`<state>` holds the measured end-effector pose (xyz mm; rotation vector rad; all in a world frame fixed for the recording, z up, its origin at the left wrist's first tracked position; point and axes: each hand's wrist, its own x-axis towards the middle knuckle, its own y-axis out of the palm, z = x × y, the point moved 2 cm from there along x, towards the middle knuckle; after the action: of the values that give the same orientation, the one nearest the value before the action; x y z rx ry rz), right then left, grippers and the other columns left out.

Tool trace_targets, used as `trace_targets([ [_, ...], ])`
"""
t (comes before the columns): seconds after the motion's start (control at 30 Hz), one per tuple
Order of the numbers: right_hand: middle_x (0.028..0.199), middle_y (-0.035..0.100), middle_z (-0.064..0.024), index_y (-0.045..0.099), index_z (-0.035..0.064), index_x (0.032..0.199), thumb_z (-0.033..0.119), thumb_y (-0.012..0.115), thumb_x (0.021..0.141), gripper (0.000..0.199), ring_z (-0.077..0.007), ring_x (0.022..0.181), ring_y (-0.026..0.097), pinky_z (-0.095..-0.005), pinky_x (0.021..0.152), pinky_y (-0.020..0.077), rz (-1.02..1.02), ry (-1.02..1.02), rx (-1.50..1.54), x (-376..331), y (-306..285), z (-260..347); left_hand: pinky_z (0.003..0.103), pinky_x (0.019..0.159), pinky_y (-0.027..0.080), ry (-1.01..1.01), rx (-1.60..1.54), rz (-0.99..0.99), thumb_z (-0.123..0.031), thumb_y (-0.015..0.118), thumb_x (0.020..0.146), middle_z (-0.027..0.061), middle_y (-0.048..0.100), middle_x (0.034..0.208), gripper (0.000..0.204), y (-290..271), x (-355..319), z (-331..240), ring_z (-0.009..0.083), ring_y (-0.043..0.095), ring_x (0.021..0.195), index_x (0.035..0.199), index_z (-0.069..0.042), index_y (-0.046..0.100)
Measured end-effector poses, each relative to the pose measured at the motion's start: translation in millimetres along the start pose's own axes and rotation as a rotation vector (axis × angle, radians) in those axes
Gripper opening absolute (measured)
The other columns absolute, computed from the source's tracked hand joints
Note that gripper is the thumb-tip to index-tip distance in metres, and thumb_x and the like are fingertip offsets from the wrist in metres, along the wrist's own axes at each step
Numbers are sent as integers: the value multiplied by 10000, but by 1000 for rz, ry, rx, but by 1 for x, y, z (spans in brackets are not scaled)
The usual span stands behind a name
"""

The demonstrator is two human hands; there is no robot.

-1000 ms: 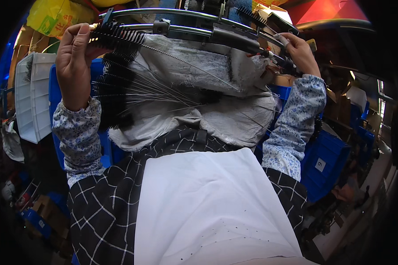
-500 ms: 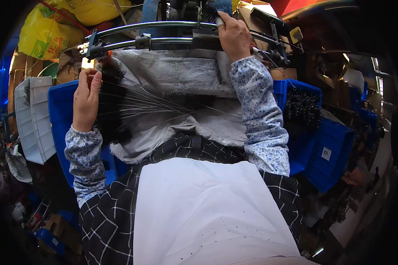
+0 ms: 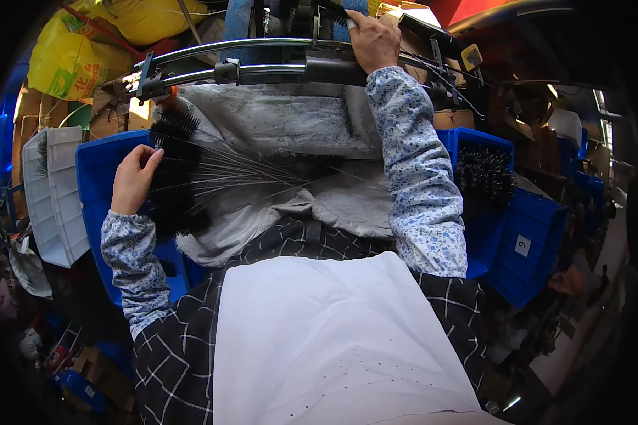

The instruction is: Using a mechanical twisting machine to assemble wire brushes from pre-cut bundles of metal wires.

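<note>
Brushes (image 3: 181,173) lie sideways, stems (image 3: 248,170) pointing right; left fingers (image 3: 144,151) at bristles (image 3: 171,198)

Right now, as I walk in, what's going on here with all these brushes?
A person sits with a grey cloth over the lap, handling black brushes with thin wire stems. The right hand is up by the metal rails, holding a single black brush at its fingertips. The left hand is at the edge of the brush pile on the cloth; whether it grips one is unclear. More dark brushes sit in a blue bin at the right.
</note>
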<state>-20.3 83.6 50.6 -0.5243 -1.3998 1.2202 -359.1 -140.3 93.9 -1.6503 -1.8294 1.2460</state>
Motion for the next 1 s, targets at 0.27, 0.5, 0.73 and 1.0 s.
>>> trace_targets([
  [0.27, 817, 604, -24, 587, 224, 999, 244, 493, 795, 226, -218, 822, 502, -376, 802, 351, -1, -9, -20, 1, 1, 4, 247, 544, 373, 79, 15, -118, -211, 521, 814, 67, 508, 625, 227, -2, -5, -10, 133, 443, 564, 790, 14, 496],
  [0.5, 1001, 537, -55, 540, 190, 1050, 110, 332, 786, 346, -244, 1095, 367, -503, 939, 195, 170, 81, 116, 16, 9, 2, 180, 629, 343, 278, -224, -581, -234, 422, 876, -15, 457, 736, 230, -49, -15, -26, 64, 395, 683, 865, -10, 471],
  [0.73, 1062, 513, -40, 505, 185, 1101, 269, 496, 782, 330, -227, 994, 417, -463, 827, 279, -149, -168, -231, 4, 13, -22, 227, 746, 403, 357, -600, -872, -187, 410, 880, 49, 500, 879, 206, -96, -40, -19, 113, 484, 826, 957, -6, 471],
  [1.0, 998, 553, -84, 527, 96, 1070, 267, 541, 736, 376, -242, 971, 467, -420, 811, 315, 35, 196, 17, -10, 4, -22, 189, 640, 390, 354, -571, -848, -207, 433, 871, 30, 511, 816, 207, -93, -34, -16, 76, 480, 725, 941, -17, 481],
])
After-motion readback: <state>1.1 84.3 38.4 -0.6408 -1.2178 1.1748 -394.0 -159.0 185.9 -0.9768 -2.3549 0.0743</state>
